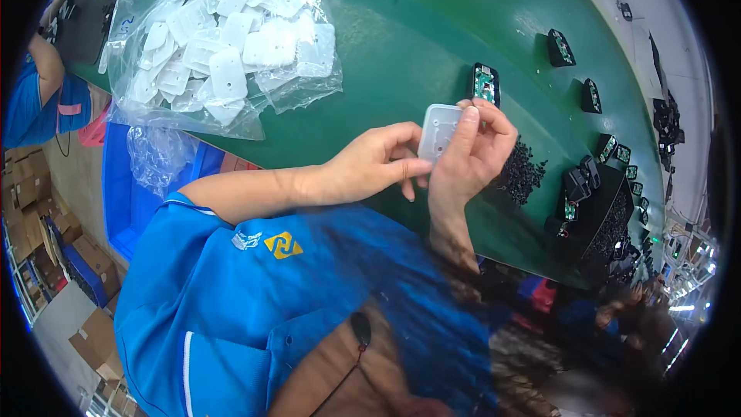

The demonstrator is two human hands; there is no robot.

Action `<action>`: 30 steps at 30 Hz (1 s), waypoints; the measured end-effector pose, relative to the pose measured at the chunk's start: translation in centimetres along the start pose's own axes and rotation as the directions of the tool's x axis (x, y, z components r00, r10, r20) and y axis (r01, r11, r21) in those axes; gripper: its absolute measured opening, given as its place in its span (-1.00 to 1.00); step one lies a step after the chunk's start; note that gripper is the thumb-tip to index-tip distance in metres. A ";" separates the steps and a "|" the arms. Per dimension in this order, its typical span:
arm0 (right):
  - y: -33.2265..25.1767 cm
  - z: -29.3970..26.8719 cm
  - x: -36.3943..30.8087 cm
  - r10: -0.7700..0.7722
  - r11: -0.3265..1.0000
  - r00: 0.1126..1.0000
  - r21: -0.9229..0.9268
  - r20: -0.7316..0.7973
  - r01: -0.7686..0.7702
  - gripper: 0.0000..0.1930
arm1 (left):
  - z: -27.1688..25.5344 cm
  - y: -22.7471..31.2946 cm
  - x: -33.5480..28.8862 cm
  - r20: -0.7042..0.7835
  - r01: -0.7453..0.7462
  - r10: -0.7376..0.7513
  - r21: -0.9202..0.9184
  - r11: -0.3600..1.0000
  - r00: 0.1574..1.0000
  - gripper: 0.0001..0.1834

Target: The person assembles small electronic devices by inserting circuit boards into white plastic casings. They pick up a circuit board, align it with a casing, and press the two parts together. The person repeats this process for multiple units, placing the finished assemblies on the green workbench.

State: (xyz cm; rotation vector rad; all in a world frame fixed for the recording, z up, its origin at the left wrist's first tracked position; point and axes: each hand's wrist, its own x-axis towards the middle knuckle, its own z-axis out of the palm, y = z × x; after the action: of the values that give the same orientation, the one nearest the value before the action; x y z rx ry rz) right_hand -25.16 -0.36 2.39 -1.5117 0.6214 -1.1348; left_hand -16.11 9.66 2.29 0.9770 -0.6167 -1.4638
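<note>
Both my hands hold a small white translucent plastic cover, a rounded rectangle with little holes, over the green belt. My left hand pinches its lower edge between thumb and fingers. My right hand grips its right side, fingers curled over the top. Just beyond my right hand, a black housing with a green circuit board lies on the belt.
A clear bag full of white covers lies at the left. A heap of small black parts sits right of my hands. More black housings with boards line the belt to the right. Another person in blue works far left.
</note>
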 end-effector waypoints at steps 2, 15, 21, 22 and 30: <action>-0.4 -0.2 0.2 0.039 0.995 0.999 -0.092 0.037 -0.036 -0.87 | -0.2 -0.1 0.1 -0.047 0.025 -0.028 -0.071 0.997 0.998 -0.73; -1.1 -1.4 -0.2 -0.093 0.890 0.939 -0.396 0.331 0.227 -0.86 | -1.6 2.0 -0.1 -0.232 -0.055 0.086 0.136 0.989 0.969 -0.82; -1.8 -0.4 0.2 -0.024 0.876 0.928 -0.439 0.372 0.199 -0.88 | -2.5 1.1 -0.4 -0.212 -0.184 0.306 0.454 0.872 0.928 -0.86; -1.9 -0.4 0.1 -0.012 0.868 0.929 -0.458 0.370 0.194 -0.87 | -2.6 1.2 -0.3 -0.183 -0.211 0.365 0.553 0.806 0.913 -0.86; -2.2 0.2 -0.1 -0.096 0.727 0.919 -0.604 0.382 0.327 -0.84 | -1.9 0.8 0.7 -0.171 -0.351 0.572 0.640 0.683 0.802 -0.85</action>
State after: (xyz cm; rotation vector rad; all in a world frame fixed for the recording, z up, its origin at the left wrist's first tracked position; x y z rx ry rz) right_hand -25.43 0.38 4.44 -2.3887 0.6603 -0.8214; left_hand -14.05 9.20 1.90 1.3948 -0.9898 -0.5909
